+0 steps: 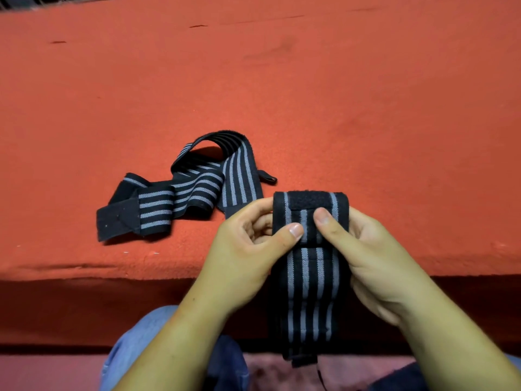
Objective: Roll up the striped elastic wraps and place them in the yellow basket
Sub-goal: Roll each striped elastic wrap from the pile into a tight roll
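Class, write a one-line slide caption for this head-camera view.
Left hand and right hand grip a partly rolled striped wrap; a second wrap lies loose on the orange mat.

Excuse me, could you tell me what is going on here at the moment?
A person is rolling up a black elastic wrap with grey stripes. The left hand and the right hand both pinch its rolled upper end, while the unrolled tail hangs toward the lap. A second striped wrap lies loose and crumpled on the orange-red cloth surface.
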A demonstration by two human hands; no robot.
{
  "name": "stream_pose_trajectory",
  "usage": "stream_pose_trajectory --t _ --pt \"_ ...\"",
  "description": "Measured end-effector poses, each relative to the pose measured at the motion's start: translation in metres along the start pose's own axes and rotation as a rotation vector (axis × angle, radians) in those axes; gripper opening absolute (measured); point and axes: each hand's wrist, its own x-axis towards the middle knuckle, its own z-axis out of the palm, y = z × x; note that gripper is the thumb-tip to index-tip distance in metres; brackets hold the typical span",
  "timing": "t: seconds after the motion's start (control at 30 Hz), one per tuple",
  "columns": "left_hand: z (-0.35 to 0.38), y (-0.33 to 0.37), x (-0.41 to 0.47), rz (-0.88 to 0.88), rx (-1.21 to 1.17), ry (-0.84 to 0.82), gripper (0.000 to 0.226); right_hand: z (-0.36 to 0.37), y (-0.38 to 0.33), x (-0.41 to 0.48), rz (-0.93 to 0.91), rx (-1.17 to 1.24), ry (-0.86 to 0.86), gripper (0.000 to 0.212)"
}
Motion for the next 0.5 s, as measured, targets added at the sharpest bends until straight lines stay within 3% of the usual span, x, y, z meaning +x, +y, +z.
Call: stream_pose_trajectory --t 0.23,0.5 --pt "0.0015 0.0044 0.0000 0.076 0.008 0.078 0.036 0.0022 -0.0037 -0.0040 0.190 0.038 -0.045 0.054" --pt "-0.0017 0.0022 0.0034 0.185 0.124 0.095 0.043 0.0047 -0.0097 -0.0063 0.248 0.038 -0.108 0.055"
